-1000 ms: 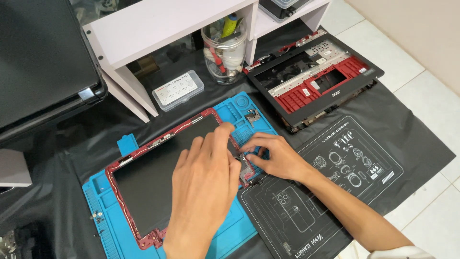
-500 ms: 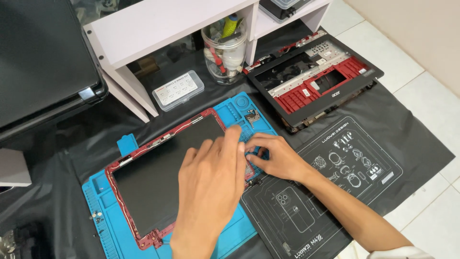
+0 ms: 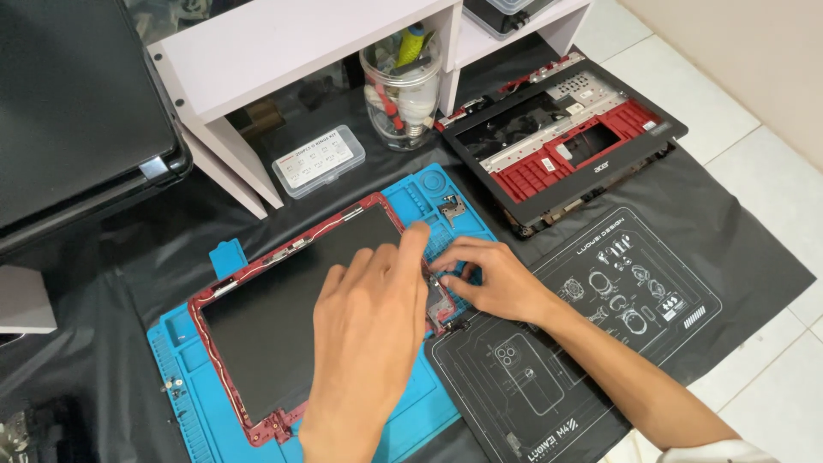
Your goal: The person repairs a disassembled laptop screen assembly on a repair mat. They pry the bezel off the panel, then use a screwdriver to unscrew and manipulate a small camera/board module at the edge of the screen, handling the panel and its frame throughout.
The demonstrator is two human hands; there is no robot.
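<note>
A black work mat [image 3: 737, 283] covers the floor; on it lies a blue repair mat [image 3: 411, 411] bearing a red-framed laptop lid [image 3: 283, 317]. Left hand [image 3: 369, 334] presses flat, fingers spread, on the lid's right edge — right hand [image 3: 493, 279] pinches a small metal hinge [image 3: 439, 296] there.

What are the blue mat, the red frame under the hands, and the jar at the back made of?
The blue mat looks like soft matte rubber or silicone, going by its moulded ribs and little trays. The red frame around the dark panel seems to be rigid moulded plastic, thin and edged with clips. The jar is clear and glossy, either glass or plastic; I cannot tell which.
</note>
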